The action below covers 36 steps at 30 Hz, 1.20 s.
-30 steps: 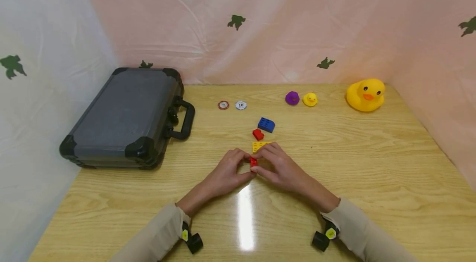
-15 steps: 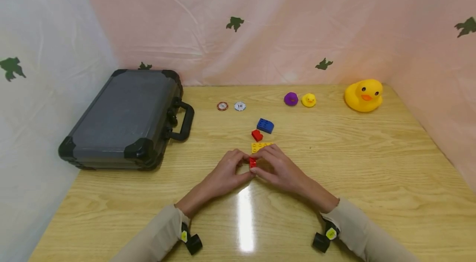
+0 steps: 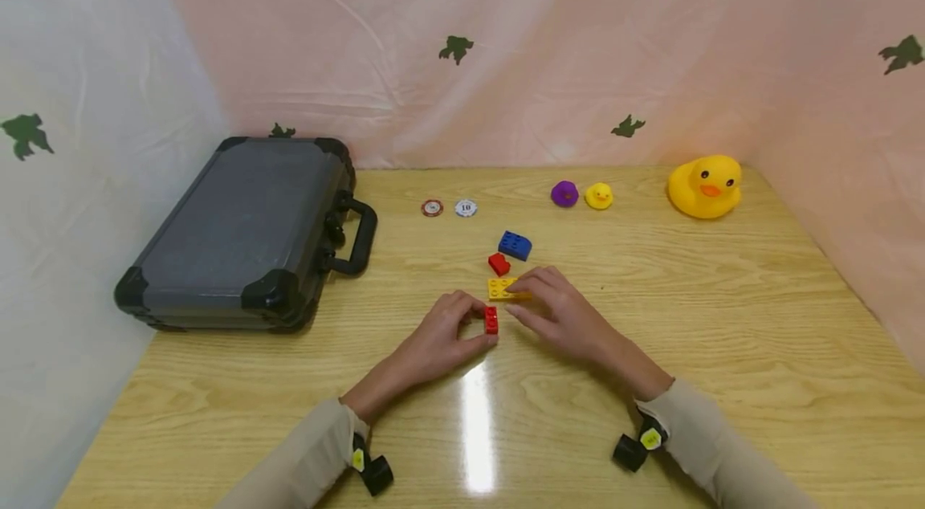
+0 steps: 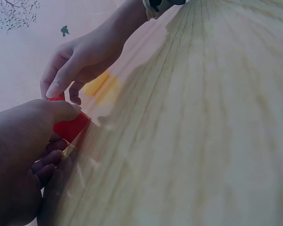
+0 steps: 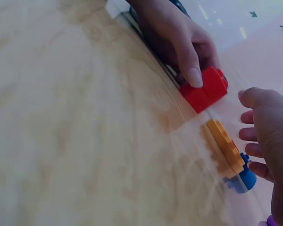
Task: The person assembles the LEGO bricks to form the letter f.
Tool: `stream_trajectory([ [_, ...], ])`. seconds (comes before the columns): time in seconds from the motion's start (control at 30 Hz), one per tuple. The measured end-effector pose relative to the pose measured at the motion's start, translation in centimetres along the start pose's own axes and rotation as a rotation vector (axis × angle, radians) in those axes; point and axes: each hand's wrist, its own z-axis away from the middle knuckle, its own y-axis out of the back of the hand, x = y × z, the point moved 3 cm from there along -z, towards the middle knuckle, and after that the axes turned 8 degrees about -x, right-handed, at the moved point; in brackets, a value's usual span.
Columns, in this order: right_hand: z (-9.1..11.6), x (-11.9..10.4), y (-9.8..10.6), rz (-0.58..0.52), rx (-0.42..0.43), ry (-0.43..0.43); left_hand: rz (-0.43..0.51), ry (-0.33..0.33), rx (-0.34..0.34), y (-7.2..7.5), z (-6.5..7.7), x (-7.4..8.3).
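Observation:
My left hand [image 3: 437, 342] pinches a red toy building brick [image 3: 491, 320] between thumb and fingers, low over the wooden table. In the right wrist view a seam crosses the red brick's side, like two bricks stacked, and studs show on its top. My right hand [image 3: 562, 316] is apart from it, thumb and fingers spread with nothing between them. Its fingers overlap the right part of a flat yellow brick [image 3: 497, 289] in the head view. Beyond that lie a small red brick [image 3: 499, 264] and a blue brick [image 3: 515, 245] with one rounded end.
A closed grey case [image 3: 238, 228] with a black handle [image 3: 361, 240] stands at the left. Toward the back lie a red chip [image 3: 432, 208] and a white chip [image 3: 466, 208]. Further right are a purple duck [image 3: 564, 193], a small yellow duck [image 3: 599, 196] and a large yellow duck [image 3: 706, 188].
My right hand has let go of the red brick and moved a little right, its fingers now spread. My left hand has kept its hold and place.

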Motion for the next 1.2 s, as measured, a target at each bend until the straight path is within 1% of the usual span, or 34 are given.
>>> stream_trajectory([
  [0.17, 0.1, 1.2, 0.6, 0.020, 0.017, -0.021, 0.008, 0.016, -0.009, 0.0, 0.1, 0.1],
  [0.4, 0.0, 2.4, 1.0, 0.012, -0.009, -0.088, -0.002, 0.016, -0.005, 0.0, 0.1, 0.1],
  [0.8, -0.4, 3.1, 0.8, 0.043, -0.050, -0.108, -0.006, 0.022, -0.011, 0.0, 0.0, 0.0],
  [1.2, -0.5, 3.3, 0.5, 0.070, -0.053, -0.089, 0.002, 0.011, -0.007, 0.0, 0.1, -0.1],
])
